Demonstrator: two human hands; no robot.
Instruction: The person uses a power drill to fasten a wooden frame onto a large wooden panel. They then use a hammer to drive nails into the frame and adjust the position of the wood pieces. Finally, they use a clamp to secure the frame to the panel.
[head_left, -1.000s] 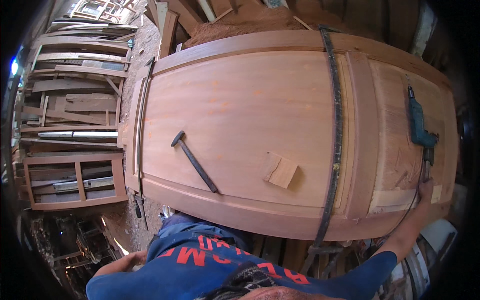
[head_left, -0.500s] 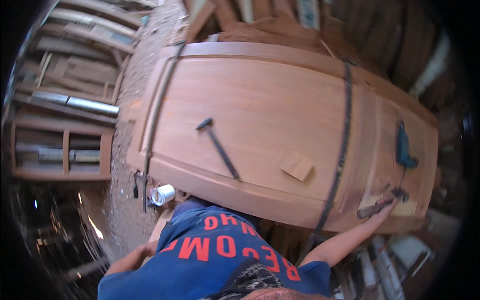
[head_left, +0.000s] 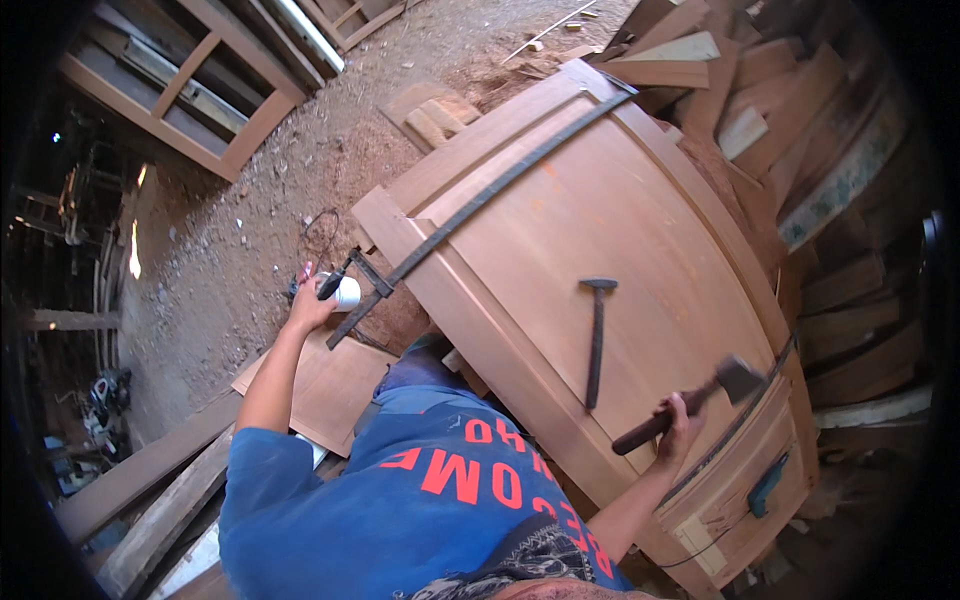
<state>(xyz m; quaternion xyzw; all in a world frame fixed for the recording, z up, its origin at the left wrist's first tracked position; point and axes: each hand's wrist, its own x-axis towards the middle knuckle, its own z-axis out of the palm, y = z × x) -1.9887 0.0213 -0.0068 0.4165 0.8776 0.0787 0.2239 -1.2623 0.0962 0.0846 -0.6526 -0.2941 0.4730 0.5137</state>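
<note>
A large wooden panelled door [head_left: 560,230] lies before me, with a long dark metal bar clamp [head_left: 500,187] across its left part. My left hand [head_left: 314,308] is closed around the black handle [head_left: 334,284] at the clamp's near end, beside a white cup-like container [head_left: 346,294]. Over the door's right part, my right hand [head_left: 682,424] grips the dark wooden handle of a hatchet [head_left: 738,380] with a broad dark metal head. A slim hammer [head_left: 597,340] rests on the middle panel, touched by neither hand.
Past the hatchet, a second clamp bar [head_left: 783,362] crosses the door. A teal power drill [head_left: 768,487] with a cord lies on the end panel. Scrap wood [head_left: 770,110] is heaped at the right. Boards [head_left: 150,470] lie at lower left; a wooden frame [head_left: 190,70] stands upper left.
My view has turned, so the door now slants. My left hand has come from beside my body to the clamp handle. My right hand has raised the hatchet from the end panel towards the middle.
</note>
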